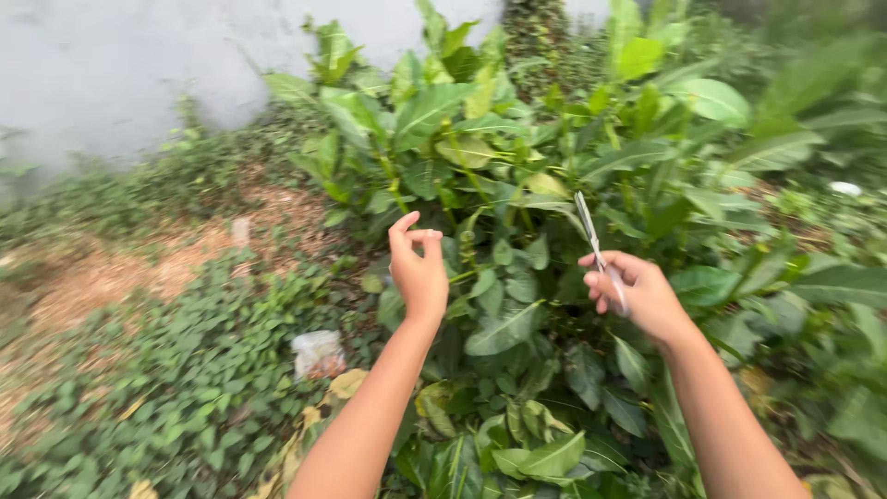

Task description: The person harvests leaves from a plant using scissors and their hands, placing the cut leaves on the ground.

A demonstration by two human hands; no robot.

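A single view, from a camera worn on the person's head, looks forward and downward over both outstretched arms, which enter from the bottom edge. It sits close: the left hand and right hand fill the middle of the frame. Beyond them it faces a leafy plant in the centre and right, with a pale wall across the upper left. The edges are blurred.
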